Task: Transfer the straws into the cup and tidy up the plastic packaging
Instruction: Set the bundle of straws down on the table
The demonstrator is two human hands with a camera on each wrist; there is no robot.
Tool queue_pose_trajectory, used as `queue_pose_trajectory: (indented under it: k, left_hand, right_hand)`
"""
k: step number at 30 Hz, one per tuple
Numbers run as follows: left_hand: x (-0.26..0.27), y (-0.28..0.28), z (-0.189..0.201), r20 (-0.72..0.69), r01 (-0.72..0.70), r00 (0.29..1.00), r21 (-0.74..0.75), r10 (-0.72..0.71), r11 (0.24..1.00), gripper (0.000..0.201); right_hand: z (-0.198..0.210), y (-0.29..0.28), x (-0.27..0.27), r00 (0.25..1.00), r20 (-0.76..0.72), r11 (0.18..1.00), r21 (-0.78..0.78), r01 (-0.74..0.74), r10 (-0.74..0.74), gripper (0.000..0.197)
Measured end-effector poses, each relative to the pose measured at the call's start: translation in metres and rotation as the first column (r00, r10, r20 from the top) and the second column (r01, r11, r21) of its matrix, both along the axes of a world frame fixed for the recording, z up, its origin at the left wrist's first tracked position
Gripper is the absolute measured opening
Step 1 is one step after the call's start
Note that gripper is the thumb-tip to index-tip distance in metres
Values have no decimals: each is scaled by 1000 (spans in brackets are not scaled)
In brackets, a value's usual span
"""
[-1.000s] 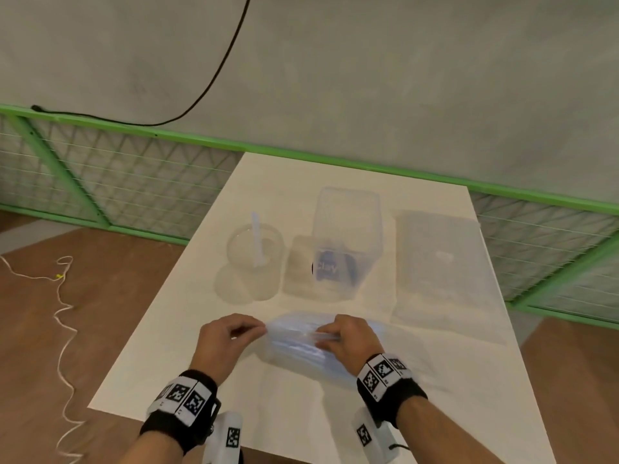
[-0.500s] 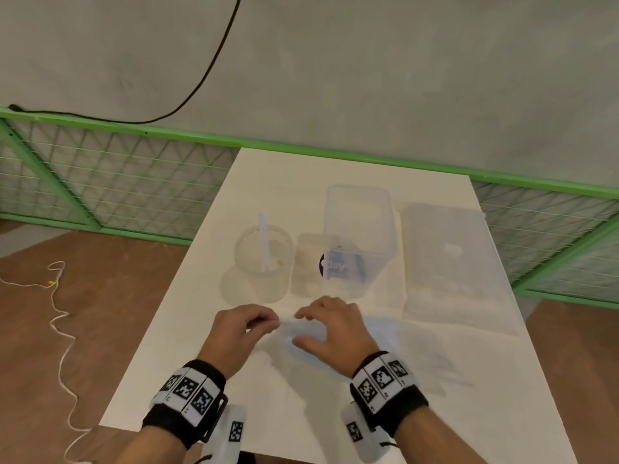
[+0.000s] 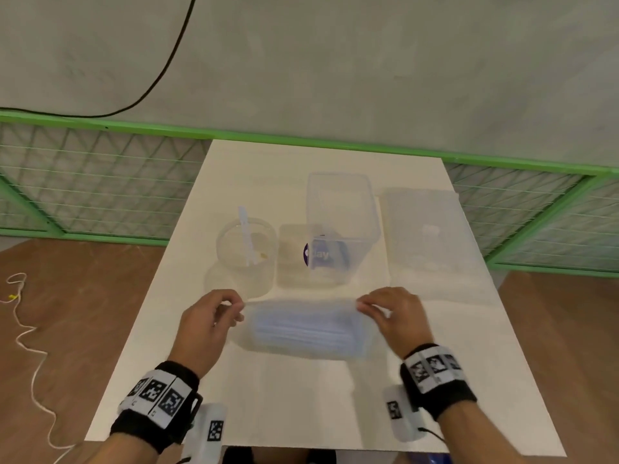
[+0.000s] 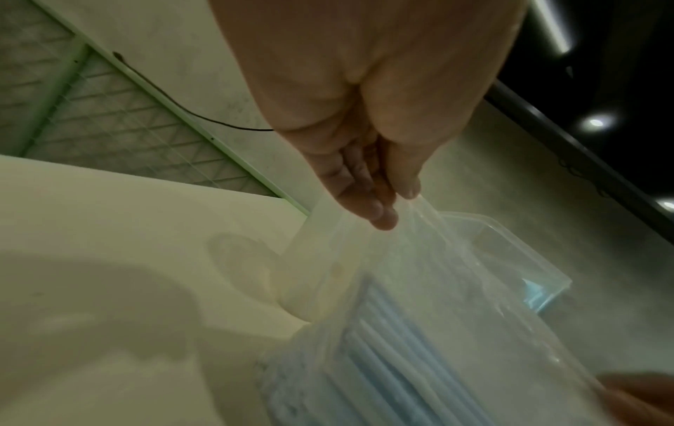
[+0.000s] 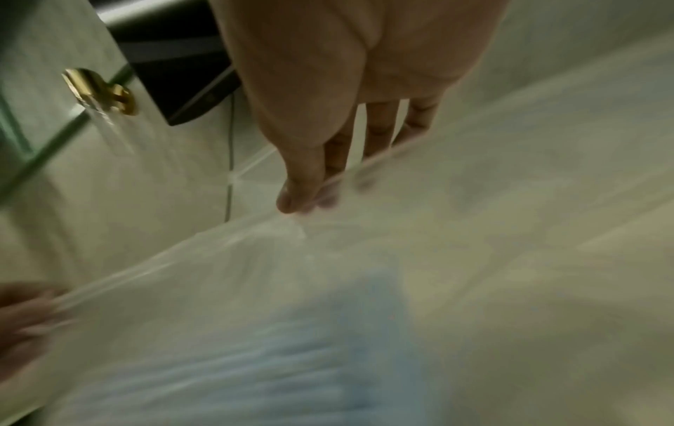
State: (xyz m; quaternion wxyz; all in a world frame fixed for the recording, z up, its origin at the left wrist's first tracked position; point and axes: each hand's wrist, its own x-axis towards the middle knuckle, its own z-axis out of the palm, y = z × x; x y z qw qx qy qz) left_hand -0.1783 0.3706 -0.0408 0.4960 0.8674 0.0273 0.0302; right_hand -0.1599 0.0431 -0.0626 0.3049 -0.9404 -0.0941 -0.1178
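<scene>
A clear plastic bag (image 3: 303, 329) of pale blue straws (image 3: 301, 333) hangs stretched between my hands above the near half of the white table (image 3: 301, 406). My left hand (image 3: 231, 308) pinches its upper left corner, my right hand (image 3: 366, 306) its upper right corner. The left wrist view shows thumb and fingers (image 4: 379, 214) nipping the bag's edge, with the straws (image 4: 393, 340) below. Blurred in the right wrist view, my fingers (image 5: 302, 199) pinch the taut top edge. Behind the left hand stands a clear round cup (image 3: 246, 252) holding one straw (image 3: 246, 236).
A tall clear rectangular container (image 3: 341, 226) with a purple label stands at the table's middle, a small clear piece (image 3: 291, 252) lying beside it. A flat clear bag (image 3: 425, 236) lies at the right. Green mesh fencing (image 3: 100, 182) runs behind the table.
The hands were close together on the bag at the table; now they have moved apart, the right one far to the right, and the bag is lifted and spread wide between them.
</scene>
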Motion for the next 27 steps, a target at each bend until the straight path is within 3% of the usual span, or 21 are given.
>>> queue_pose_trajectory:
  k: [4,7,11,16,18,20,23,26,27]
  left_hand:
    - [-3,8,-1,-84,-139,989,-181,125,974,11]
    - [-3,4,4,-118,-157,984,-234,132,959,8]
    - [-3,-11,11,-175,-186,975,-288,140,939,5]
    - [4,-27,15,-251,-157,958,-47,140,986,14]
    - [7,-31,17,-279,-102,953,72,118,992,18]
    - [10,-33,21,-292,-71,950,143,111,987,18]
    - [9,-35,25,-286,-30,954,194,86,981,20]
    - [8,-36,29,-264,8,963,246,59,969,27]
    - [6,-38,30,-246,16,968,258,50,966,27]
  right_hand:
    - [8,-68,-8,977,33,975,-75,212,-210,11]
    - [9,-94,-11,960,-34,956,-108,272,-277,8]
    - [11,-83,-13,951,-157,954,92,284,-268,11]
    - [16,-43,-19,958,-239,937,270,220,-156,12]
    - [11,-36,-18,971,-203,966,201,164,-123,8]
    - [6,-35,-14,971,-205,990,34,134,-124,8]
    - [6,-35,-10,940,-288,977,-162,140,-183,27]
    - [16,-31,-9,921,-349,961,-262,85,-176,21]
    - [19,-30,-10,912,-384,954,-300,28,-147,38]
